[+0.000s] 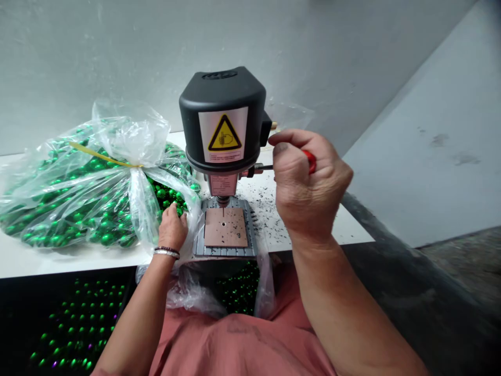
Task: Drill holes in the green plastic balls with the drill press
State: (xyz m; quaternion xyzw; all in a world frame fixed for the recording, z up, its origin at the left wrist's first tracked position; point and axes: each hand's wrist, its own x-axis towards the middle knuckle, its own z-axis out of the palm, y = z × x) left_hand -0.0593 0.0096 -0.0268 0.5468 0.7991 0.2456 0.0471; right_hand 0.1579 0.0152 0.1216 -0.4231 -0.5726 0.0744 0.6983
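Observation:
A small black drill press (222, 120) with a yellow warning sticker stands at the middle of the white table. My right hand (309, 180) is closed on its red-ended lever (310, 162), to the right of the motor housing. Under the drill bit lies a square copper-coloured plate (219, 237) with a small hole, on the grey slotted base. My left hand (173, 227) reaches into the opening of a clear plastic bag (143, 209), its fingertips at the shiny green beads (166, 196). Whether the fingers hold a bead cannot be made out.
Dark shavings (270, 203) are scattered on the table (352, 230) right of the press. Below the front edge, more green beads (238, 287) lie by clear plastic, and others (82, 329) sit in rows at the lower left. A pale wall (117, 47) stands behind.

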